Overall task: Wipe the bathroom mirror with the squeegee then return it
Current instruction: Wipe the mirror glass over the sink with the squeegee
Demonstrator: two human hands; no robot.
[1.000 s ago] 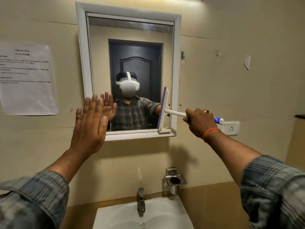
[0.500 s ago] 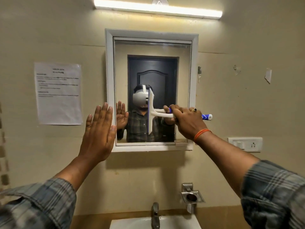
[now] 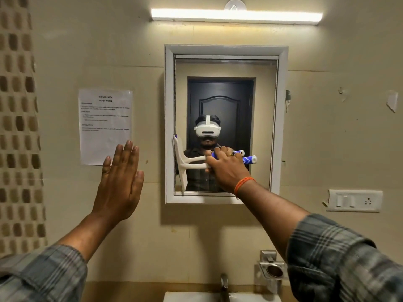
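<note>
A white-framed mirror (image 3: 266, 105) hangs on the beige wall straight ahead. My right hand (image 3: 226, 171) grips the blue and white handle of a white squeegee (image 3: 182, 164). Its blade stands upright against the glass at the mirror's lower left edge, reaching down to the bottom frame. My left hand (image 3: 120, 182) is raised flat with straight fingers in front of the wall, left of the mirror, holding nothing. The glass reflects me and a dark door.
A printed paper sheet (image 3: 105, 125) is stuck to the wall left of the mirror. A switch plate with a socket (image 3: 354, 200) sits at the right. Below are a metal holder (image 3: 272, 271), a tap (image 3: 223, 284) and a white basin (image 3: 196, 297). A tube light (image 3: 236, 16) glows above.
My right hand has drawn the squeegee across the glass from the right edge to the left edge. My left hand has stayed raised and flat, now left of the mirror frame.
</note>
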